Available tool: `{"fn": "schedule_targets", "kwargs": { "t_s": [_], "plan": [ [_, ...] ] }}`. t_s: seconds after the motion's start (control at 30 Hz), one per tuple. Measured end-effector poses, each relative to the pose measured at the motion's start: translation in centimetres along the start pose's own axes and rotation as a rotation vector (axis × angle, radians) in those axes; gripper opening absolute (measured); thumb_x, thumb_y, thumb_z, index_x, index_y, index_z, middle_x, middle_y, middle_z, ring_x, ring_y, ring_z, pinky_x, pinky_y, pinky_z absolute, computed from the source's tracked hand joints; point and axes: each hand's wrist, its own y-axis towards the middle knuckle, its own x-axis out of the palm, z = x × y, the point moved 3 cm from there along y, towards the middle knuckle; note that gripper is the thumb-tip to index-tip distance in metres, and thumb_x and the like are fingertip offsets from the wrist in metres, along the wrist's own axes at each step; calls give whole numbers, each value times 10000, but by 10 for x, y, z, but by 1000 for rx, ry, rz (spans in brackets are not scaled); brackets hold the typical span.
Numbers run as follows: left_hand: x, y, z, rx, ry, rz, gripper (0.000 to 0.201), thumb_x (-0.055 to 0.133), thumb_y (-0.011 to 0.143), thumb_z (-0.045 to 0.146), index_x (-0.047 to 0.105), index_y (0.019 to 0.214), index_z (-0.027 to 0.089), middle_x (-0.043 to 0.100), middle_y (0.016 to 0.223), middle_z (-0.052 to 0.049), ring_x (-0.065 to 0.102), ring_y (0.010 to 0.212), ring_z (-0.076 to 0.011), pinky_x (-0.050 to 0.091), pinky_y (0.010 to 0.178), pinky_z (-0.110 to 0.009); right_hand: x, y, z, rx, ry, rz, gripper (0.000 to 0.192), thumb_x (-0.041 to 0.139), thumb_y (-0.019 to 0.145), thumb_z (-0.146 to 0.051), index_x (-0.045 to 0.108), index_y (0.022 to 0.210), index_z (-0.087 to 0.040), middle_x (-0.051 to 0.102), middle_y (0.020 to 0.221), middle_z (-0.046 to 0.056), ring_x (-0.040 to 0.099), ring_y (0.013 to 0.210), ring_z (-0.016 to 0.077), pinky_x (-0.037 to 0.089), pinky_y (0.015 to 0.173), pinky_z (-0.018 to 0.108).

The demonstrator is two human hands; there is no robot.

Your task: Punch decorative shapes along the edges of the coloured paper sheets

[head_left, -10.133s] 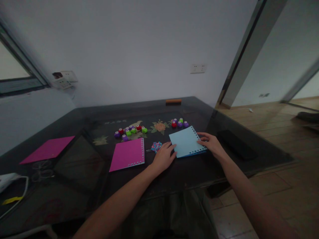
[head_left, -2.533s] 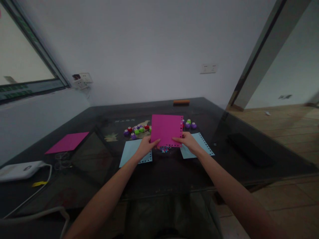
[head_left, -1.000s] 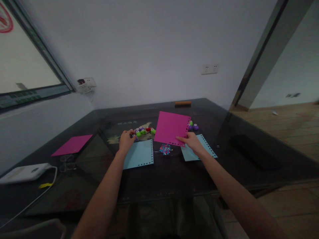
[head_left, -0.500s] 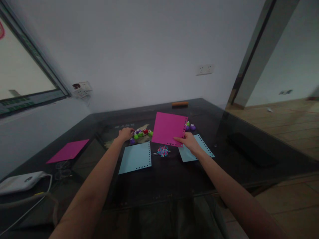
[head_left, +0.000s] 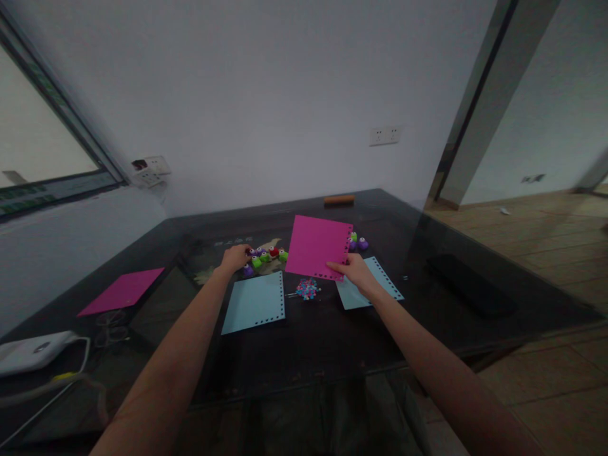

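My right hand (head_left: 354, 271) pinches a bright pink sheet (head_left: 319, 246) by its lower right corner and holds it raised and tilted above the table. Holes run along the sheet's right and bottom edges. At the left end of a group of small purple, green and red toys with eyes (head_left: 265, 257), my left hand (head_left: 235, 258) has its fingers curled in; what they hold, if anything, is hidden. A light blue punched sheet (head_left: 255, 303) lies below that hand. Another light blue sheet (head_left: 354, 292) lies partly under my right hand.
Colourful beads (head_left: 308, 289) are heaped between the blue sheets. More toys (head_left: 363, 243) sit behind the raised sheet. A second pink sheet (head_left: 123, 291), clear glasses (head_left: 111, 329) and a white device with a cable (head_left: 35, 353) lie left. A black case (head_left: 470, 285) lies right, a brown roll (head_left: 339, 200) at the back.
The whole view has shifted slightly, so things appear a little farther left. Both hands keep nearly the same places, and the pink sheet is still in my right hand.
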Motion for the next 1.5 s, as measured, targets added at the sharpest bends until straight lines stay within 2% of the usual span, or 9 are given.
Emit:
{"fn": "schedule_targets", "kwargs": {
  "t_s": [0.23,0.33,0.43,0.57,0.7,0.83,0.97,1.3,1.5],
  "plan": [
    [-23,-25,9,-18,-177,168,281,596,756,295,617,1008,173,676,1045,-106,624,972,-222,457,832,-305,-1,-1,-1,0,21,5,437,746,594,-453,697,887,-133,715,922,96,661,819,242,504,817,420],
    [-28,-51,32,-11,-531,240,292,662,692,302,626,938,149,691,939,-95,645,880,-216,483,785,-310,3,-2,-1,16,60,17,470,750,586,-465,692,921,-140,710,964,97,659,865,252,503,833,424],
    [-22,-80,72,-13,-942,114,393,709,650,293,616,1001,144,681,976,-90,647,854,-200,499,753,-314,8,-2,-3,28,101,51,476,754,576,-479,691,906,-141,711,960,100,659,880,256,509,823,412],
    [-12,-114,131,-49,-1300,-136,385,712,678,277,626,1032,151,667,948,-77,641,766,-151,495,651,-255,17,0,-17,-41,159,107,454,761,575,-465,687,892,-149,712,954,99,654,901,252,504,828,391],
    [-4,-132,166,-84,-1605,-216,367,719,686,218,612,1035,171,653,942,-50,616,659,-89,481,596,-202,29,3,-32,-48,207,112,489,725,593,-500,654,926,-149,717,894,101,668,816,261,541,697,372],
    [3,-140,173,-93,-1768,-267,429,718,683,141,587,1089,185,667,963,-55,640,723,-101,506,712,-230,40,0,-31,19,241,115,497,691,595,-521,615,937,-168,715,863,100,671,678,244,535,556,343],
    [3,-143,169,-70,-1798,-293,407,675,760,212,561,1150,192,663,1016,-75,655,829,-134,497,821,-277,40,-1,-20,40,291,158,479,731,544,-463,607,901,-168,710,883,88,656,634,216,529,516,323],
    [3,-145,173,-115,-1753,-203,336,758,666,285,598,925,142,662,905,-64,642,729,-144,501,721,-269,40,-5,-16,23,335,178,399,781,512,-364,655,822,-147,701,776,52,612,592,162,508,490,281],
    [4,-146,173,-93,-1755,-166,359,765,650,247,608,957,148,637,992,-76,633,802,-168,493,753,-295,42,-7,-20,-19,325,159,356,770,531,-362,660,798,-154,699,751,56,601,575,155,504,487,281]
  ]
}}
